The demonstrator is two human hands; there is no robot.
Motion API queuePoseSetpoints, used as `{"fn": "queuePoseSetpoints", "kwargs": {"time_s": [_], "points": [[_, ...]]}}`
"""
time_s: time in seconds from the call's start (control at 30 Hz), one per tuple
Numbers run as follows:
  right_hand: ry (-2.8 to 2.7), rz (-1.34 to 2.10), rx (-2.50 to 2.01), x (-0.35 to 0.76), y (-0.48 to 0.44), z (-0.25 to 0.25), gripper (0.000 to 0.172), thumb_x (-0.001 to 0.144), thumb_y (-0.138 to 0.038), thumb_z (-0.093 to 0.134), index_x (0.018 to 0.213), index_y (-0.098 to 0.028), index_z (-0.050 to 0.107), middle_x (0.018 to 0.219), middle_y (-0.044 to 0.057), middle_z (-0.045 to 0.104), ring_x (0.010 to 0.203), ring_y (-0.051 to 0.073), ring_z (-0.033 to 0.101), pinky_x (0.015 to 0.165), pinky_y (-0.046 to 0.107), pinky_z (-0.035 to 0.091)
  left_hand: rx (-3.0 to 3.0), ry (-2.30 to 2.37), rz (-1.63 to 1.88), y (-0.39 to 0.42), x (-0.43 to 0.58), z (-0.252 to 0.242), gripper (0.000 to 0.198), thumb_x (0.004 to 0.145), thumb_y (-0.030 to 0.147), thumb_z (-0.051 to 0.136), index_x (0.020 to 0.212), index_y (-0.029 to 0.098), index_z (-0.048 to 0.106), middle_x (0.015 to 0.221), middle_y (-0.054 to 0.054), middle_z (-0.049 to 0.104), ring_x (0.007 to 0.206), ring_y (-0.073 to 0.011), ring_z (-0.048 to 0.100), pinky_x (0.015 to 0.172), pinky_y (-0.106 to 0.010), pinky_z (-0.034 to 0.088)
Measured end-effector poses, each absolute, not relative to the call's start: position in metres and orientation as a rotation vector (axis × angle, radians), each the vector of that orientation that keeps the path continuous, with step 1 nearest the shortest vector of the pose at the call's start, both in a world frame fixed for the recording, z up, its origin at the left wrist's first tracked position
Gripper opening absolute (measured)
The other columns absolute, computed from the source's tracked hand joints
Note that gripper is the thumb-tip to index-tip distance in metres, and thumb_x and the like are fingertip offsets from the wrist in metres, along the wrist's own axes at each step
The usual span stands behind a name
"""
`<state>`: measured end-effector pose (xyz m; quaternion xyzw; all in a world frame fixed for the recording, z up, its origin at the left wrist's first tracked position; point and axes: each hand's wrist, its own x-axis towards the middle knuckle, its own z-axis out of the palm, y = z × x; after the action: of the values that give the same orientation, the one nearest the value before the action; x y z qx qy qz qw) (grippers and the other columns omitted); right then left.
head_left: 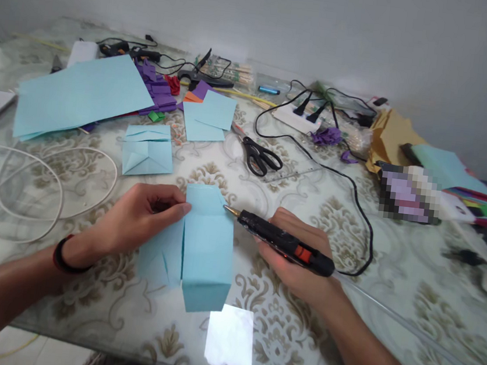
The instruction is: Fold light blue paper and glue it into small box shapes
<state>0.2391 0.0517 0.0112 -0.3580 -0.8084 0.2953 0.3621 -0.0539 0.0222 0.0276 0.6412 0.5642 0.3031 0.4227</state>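
Observation:
A folded light-blue paper box [208,249] lies on the patterned table in front of me. My left hand [147,215] pinches its upper left edge between thumb and fingers. In my right hand [297,247] is a black hot glue gun [285,240] with a red switch. Its brass nozzle points left and sits at the box's upper right edge; whether it touches the paper I cannot tell. A clear glue stick [371,296] sticks out of the gun's back end. Beyond my left hand lies another folded light-blue paper piece [148,151].
Black scissors [259,156] and light-blue paper squares [209,117] lie past the box. A white power strip [297,117] stands at the back, its black cord [355,201] curving near my right hand. Large blue sheets [84,97] and a looped white cable [60,203] are at left.

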Motion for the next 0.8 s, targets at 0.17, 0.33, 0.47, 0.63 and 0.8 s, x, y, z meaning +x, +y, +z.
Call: {"fn": "queuePoseSetpoints", "kwargs": {"time_s": [0.17,0.33,0.47,0.63,0.8], "points": [[-2.079,0.772,-0.882,0.2388,0.0517,0.0108,0.033,0.092,-0.014,0.066,0.068,-0.024,0.045,0.063,-0.002,0.043,0.06,0.017,0.043,0.057,0.034,0.032,1.627,1.368,0.721,0.0208,-0.0528,0.0251,0.033,0.1,0.043,0.06,0.079,0.018,0.067,0.071,0.004,0.057,0.064,-0.0103,0.046,0.054,-0.023,0.033],[-2.091,0.774,-0.869,0.238,0.0514,0.0104,0.034,0.091,-0.013,0.067,0.068,-0.024,0.044,0.064,-0.003,0.041,0.062,0.017,0.043,0.058,0.033,0.032,1.669,1.361,0.705,0.0196,-0.0504,0.0235,0.03,0.1,0.038,0.059,0.079,0.018,0.068,0.074,0.004,0.061,0.067,-0.0109,0.05,0.058,-0.024,0.036],[-2.095,0.765,-0.896,0.2382,0.0512,0.0098,0.034,0.093,-0.017,0.067,0.069,-0.024,0.044,0.064,-0.003,0.041,0.061,0.018,0.042,0.058,0.034,0.032,1.682,1.352,0.68,0.0194,-0.0489,0.0227,0.03,0.1,0.038,0.058,0.081,0.018,0.069,0.074,0.003,0.063,0.067,-0.0112,0.051,0.059,-0.025,0.037],[-2.1,0.762,-0.89,0.2399,0.0514,0.0091,0.032,0.093,-0.019,0.067,0.069,-0.024,0.046,0.064,-0.002,0.042,0.061,0.017,0.043,0.058,0.033,0.033,1.692,1.364,0.65,0.0194,-0.0484,0.0224,0.03,0.1,0.039,0.058,0.081,0.019,0.069,0.074,0.003,0.063,0.066,-0.0117,0.052,0.057,-0.025,0.038],[-2.098,0.775,-0.896,0.2404,0.0517,0.0066,0.032,0.092,-0.018,0.068,0.068,-0.024,0.046,0.064,-0.002,0.043,0.061,0.018,0.044,0.058,0.034,0.034,1.699,1.367,0.667,0.0194,-0.0487,0.0224,0.032,0.1,0.04,0.058,0.08,0.018,0.069,0.073,0.003,0.063,0.065,-0.0117,0.051,0.057,-0.024,0.037]]}}
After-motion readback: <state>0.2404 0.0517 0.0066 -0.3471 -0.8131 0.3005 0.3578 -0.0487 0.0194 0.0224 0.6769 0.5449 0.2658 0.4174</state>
